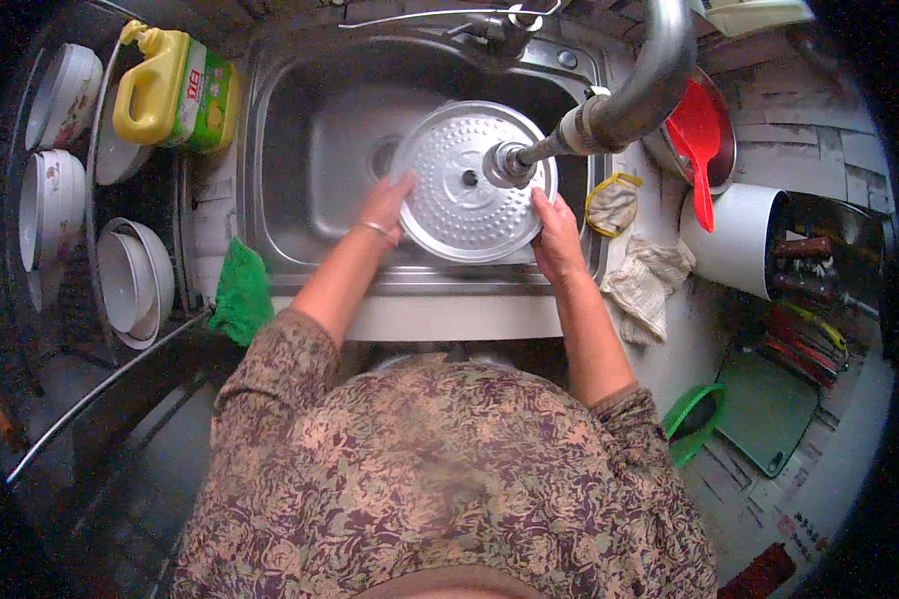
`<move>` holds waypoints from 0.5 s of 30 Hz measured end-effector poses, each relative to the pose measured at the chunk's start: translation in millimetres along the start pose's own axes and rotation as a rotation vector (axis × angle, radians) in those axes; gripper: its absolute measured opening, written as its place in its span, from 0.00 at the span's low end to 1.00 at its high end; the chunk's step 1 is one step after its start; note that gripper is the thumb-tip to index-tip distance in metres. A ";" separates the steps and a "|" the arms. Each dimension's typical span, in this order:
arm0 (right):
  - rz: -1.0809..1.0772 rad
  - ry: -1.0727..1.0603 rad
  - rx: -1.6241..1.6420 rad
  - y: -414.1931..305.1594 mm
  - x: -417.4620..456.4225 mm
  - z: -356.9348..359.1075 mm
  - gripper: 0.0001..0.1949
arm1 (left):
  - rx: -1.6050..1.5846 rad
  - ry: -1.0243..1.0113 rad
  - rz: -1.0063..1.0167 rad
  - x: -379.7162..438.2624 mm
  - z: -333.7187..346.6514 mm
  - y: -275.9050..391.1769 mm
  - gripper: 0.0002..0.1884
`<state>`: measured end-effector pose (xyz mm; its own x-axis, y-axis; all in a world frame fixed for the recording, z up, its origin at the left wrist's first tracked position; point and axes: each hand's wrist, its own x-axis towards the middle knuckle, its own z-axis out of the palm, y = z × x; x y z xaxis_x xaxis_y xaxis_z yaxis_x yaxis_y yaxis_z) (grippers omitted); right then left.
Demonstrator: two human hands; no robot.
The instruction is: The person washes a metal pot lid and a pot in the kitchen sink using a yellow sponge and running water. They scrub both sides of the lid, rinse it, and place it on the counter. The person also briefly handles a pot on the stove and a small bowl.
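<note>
Both my hands hold a round metal lid (464,217) above the stainless steel sink (344,150). The lid has rings of raised bumps and a small dark hole at its centre. My left hand (389,206) grips its left rim, and a bracelet circles that wrist. On the lower right rim are the fingers and thumb of my right hand (558,236). From the upper right, a tap spout (607,120) reaches over the lid, and its nozzle (508,165) covers part of the surface. I cannot tell whether water is running. The sink drain (383,156) is partly hidden behind the lid.
Left stand a yellow detergent jug (150,97), racked white bowls (127,281) and a green cloth (240,292). Right lie a yellow-edged scrubbing pad (613,204), a pale cloth (644,288), a red ladle (697,135), a white knife holder (730,239), a green basket (708,427) and a cutting board (768,408).
</note>
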<state>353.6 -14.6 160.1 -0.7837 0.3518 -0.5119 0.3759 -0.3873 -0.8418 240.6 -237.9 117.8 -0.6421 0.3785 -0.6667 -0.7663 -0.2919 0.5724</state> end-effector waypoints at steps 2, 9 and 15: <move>-0.118 0.054 0.022 -10.4 -9.4 7.1 0.16 | 0.153 -0.007 -0.037 26.8 -7.5 -11.8 0.25; -0.066 -0.019 0.353 -27.7 5.6 16.3 0.16 | 0.045 -0.121 0.038 30.5 11.9 36.2 0.19; 0.198 -0.159 0.385 27.5 45.3 47.1 0.15 | 0.308 -0.128 0.187 -21.5 12.8 112.3 0.17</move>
<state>305.1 -49.4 121.8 -0.7927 0.1154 -0.5985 0.3387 -0.7330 -0.5899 168.7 -267.6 202.6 -0.7471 0.4561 -0.4836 -0.5815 -0.0959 0.8079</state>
